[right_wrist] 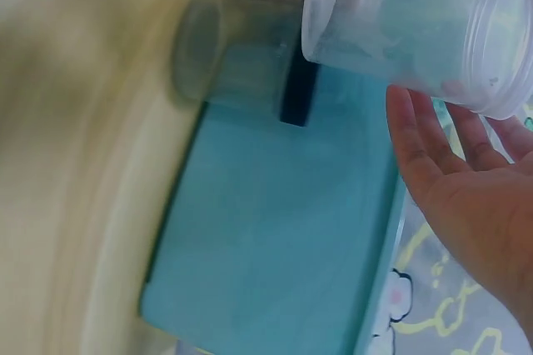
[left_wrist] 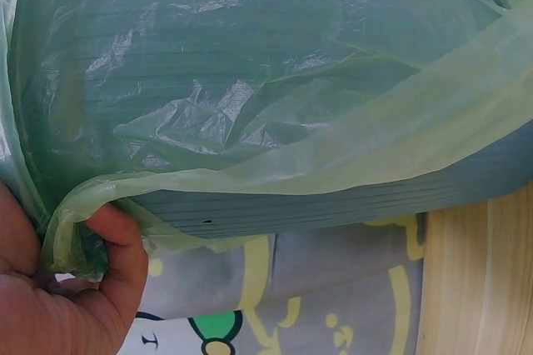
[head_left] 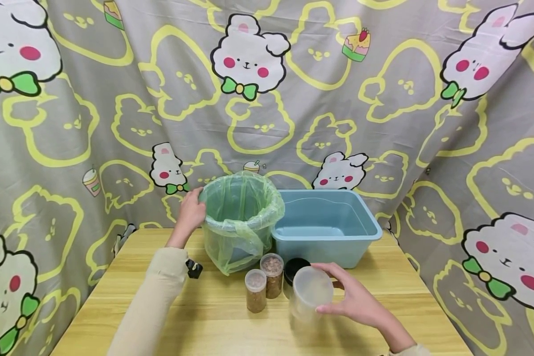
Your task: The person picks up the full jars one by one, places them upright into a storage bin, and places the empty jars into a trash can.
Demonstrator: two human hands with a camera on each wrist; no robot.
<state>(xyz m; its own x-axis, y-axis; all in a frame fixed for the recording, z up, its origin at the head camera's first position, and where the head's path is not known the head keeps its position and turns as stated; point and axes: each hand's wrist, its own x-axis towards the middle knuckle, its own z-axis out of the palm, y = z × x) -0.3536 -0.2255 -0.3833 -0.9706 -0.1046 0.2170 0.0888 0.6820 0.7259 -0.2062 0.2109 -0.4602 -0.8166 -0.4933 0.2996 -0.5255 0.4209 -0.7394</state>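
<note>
In the head view my left hand (head_left: 192,212) is at the left rim of a blue bin lined with a green plastic bag (head_left: 242,244). The left wrist view shows its fingers (left_wrist: 125,255) curled round the bunched edge of the bag (left_wrist: 250,173). My right hand (head_left: 353,301) holds a clear plastic jar (head_left: 312,287) with a whitish lid, raised above the table. In the right wrist view the jar (right_wrist: 400,26) lies sideways against the fingers, and no contents show in it.
Two small jars of brown bits, one (head_left: 255,296) in front of the other (head_left: 273,277), stand before the bin. Beside them is a clear jar with a black lid (head_left: 295,267). A blue rectangular tub (head_left: 327,242) stands right of the bin. A patterned curtain (head_left: 267,123) hangs behind.
</note>
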